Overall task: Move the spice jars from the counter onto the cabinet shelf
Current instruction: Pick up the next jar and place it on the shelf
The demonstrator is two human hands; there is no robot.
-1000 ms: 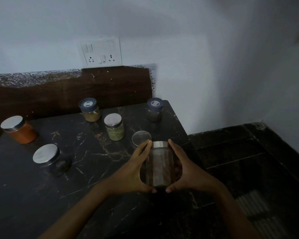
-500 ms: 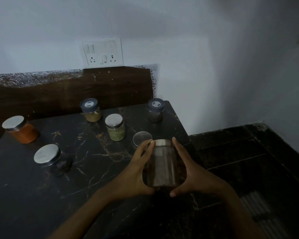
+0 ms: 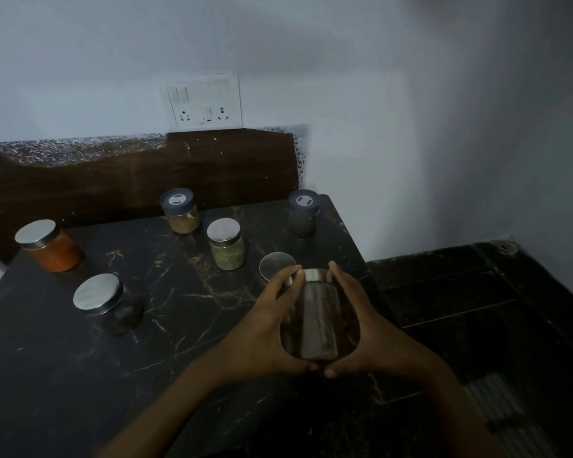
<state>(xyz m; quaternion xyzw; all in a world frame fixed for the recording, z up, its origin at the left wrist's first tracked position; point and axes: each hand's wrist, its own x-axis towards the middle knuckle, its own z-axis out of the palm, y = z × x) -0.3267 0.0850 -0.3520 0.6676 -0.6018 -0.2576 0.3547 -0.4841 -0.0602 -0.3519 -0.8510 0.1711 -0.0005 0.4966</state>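
Note:
A glass jar with a metal lid and dark contents [image 3: 318,320] hangs just above the dark marble counter [image 3: 186,312], near its right edge. My left hand [image 3: 268,328] and my right hand [image 3: 368,328] both grip its sides. On the counter stand an orange-filled jar [image 3: 52,247], a dark jar with a wide silver lid [image 3: 108,304], a blue-lidded jar of tan spice [image 3: 181,211], a green-filled jar [image 3: 227,247] and a blue-lidded dark jar [image 3: 303,213]. A round lid top [image 3: 272,264] shows right behind my left fingers. No cabinet shelf is in view.
A brown backsplash [image 3: 139,180] runs behind the counter, with a white switch and socket plate [image 3: 204,100] on the wall above. The counter ends at the right, where a dark tiled floor [image 3: 477,309] lies lower. White walls meet in the corner.
The held jar has shifted slightly to the right and a little nearer to me, both hands moving with it. The other jars have not moved.

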